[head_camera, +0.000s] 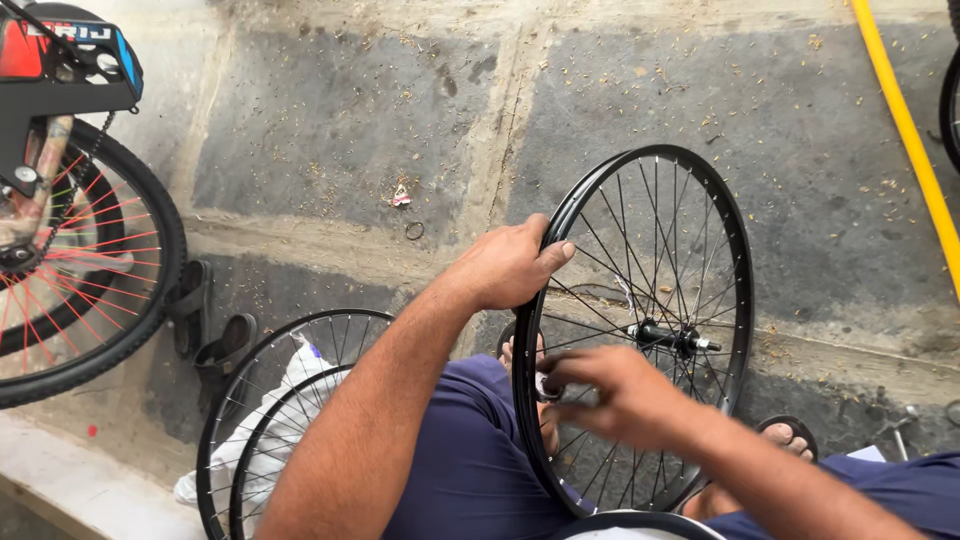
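Bike (70, 200) is standing at the far left, its tyre and red spokes showing beside a pair of sandals (205, 325) lying on the stone floor (330, 130). Two bare rims (262, 420) are leaning just right of the sandals, overlapping each other, with a white bag (300, 375) showing through their spokes. A small ring (414, 231) and a scrap of litter (400, 196) are lying on the floor farther back.

Moving right, the left hand (505, 265) is gripping the black wheel (715, 250) at its upper left edge, fingers curled over the rim and thumb pressing along it. The wheel is standing upright on the floor between the person's knees, in front of the blue trousers (470, 450), with its hub (665, 337) near the middle and thin spokes fanning outward.

The right hand (620, 395) is reaching in at the wheel's lower left, fingers pinching together on a small metal piece (547, 387) close to the rim; what exactly that piece is cannot be told. Toes in a sandal (785, 432) are showing behind the wheel's lower right. A yellow hose (915, 140) is running along the right edge of the floor
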